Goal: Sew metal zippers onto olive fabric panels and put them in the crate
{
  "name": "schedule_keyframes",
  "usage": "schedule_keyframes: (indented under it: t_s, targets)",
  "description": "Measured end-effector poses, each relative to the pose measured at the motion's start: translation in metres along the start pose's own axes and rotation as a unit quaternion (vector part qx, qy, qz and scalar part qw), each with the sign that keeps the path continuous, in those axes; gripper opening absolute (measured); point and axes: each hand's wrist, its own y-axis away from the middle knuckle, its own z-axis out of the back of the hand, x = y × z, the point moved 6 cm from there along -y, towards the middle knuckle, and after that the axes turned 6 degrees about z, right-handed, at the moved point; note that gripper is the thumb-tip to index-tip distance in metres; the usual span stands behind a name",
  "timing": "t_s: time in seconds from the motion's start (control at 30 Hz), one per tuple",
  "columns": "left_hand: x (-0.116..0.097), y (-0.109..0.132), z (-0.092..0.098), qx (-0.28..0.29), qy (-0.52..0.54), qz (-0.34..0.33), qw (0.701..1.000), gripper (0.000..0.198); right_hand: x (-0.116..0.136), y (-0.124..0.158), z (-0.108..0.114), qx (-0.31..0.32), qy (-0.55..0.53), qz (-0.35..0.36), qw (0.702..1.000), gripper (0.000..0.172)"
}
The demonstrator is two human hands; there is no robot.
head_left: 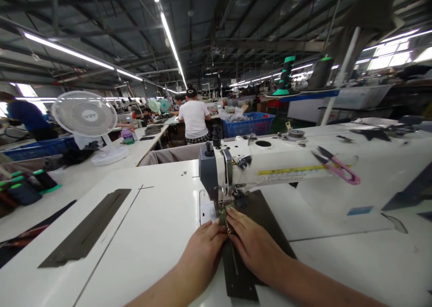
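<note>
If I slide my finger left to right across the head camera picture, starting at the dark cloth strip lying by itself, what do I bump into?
Dark cloth strip → the person's left hand → the person's right hand → pink-handled snips.

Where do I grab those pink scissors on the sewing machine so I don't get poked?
I'd take the scissors by the curved pink handle end, coming from the picture's right. They slant across the white sewing machine, with open blades pointing up and left, so from the right you should meet the handle first, not the tips.
</note>
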Motion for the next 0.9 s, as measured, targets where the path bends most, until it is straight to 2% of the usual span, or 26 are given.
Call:
schedule_keyframes:
  t_s: [0.2, 0.37, 0.7, 0.8, 0.9]
  targets:
    - [0.008, -0.009, -0.002, 0.007, 0.011, 0.004, 1.000, 0.025, -0.009, -0.008, -0.001, -0.016, -0.005, -0.006, 1.000, 0.038]
    - [0.019, -0.013, -0.007, 0.010, 0.005, 0.011, 1.000, 0.027, -0.016, -0.016, 0.001, -0.040, -0.051, -0.014, 0.998, 0.034]
    - [0.036, -0.022, -0.010, -0.004, 0.011, 0.065, 0.998, 0.024, -0.032, -0.030, 0.000, -0.037, -0.119, -0.040, 0.991, 0.023]
    - [0.034, -0.020, -0.010, -0.005, 0.005, 0.068, 0.998, 0.026, -0.035, -0.030, -0.002, -0.056, -0.091, -0.069, 0.992, 0.019]
    - [0.029, -0.018, -0.009, -0.007, -0.014, 0.059, 0.998, 0.026, -0.038, -0.027, 0.000, -0.069, 0.016, -0.134, 0.989, 0.016]
